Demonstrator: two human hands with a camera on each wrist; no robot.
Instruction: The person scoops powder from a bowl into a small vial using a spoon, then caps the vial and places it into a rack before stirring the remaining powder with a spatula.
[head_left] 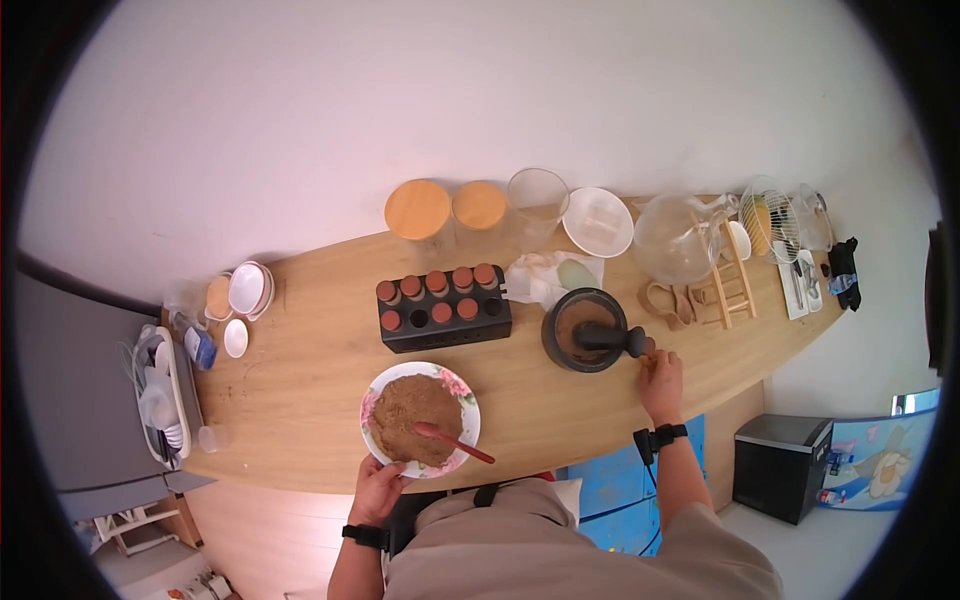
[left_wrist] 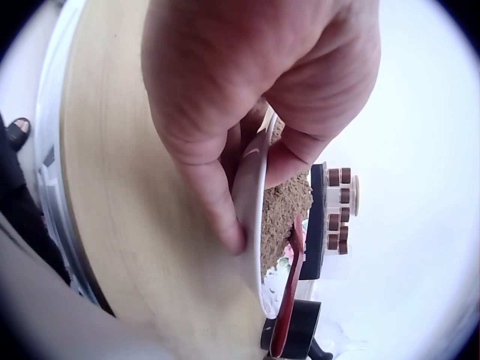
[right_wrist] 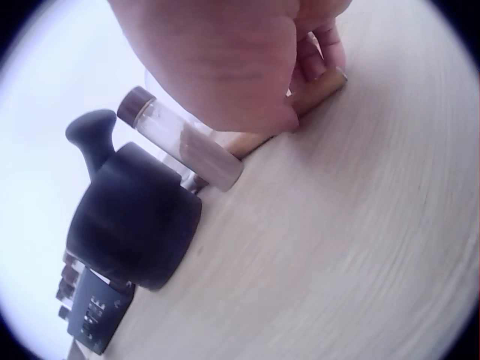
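My left hand (head_left: 380,487) grips the near rim of a white floral bowl (head_left: 472,395), thumb inside and fingers beneath. Brown powder (head_left: 405,405) fills the bowl, and a red spoon (head_left: 455,441) leans in it with its handle over the right rim. Right of the mortar, my right hand (head_left: 662,388) pinches a light wooden stick (right_wrist: 319,90) low over the table; part of the stick is hidden by the hand. Beside it stands a glass vial (right_wrist: 187,150) with a brown cap, partly full of powder. The black mortar (head_left: 552,340) holds brown powder and a leaning black pestle (head_left: 600,338).
A black rack (head_left: 445,335) with several brown-capped vials stands behind the bowl. Along the wall are wooden-lidded jars (head_left: 418,210), a glass beaker (head_left: 538,205), a white bowl (head_left: 598,222) and a glass flask (head_left: 680,240). A small wooden rack (head_left: 735,285) stands to the right.
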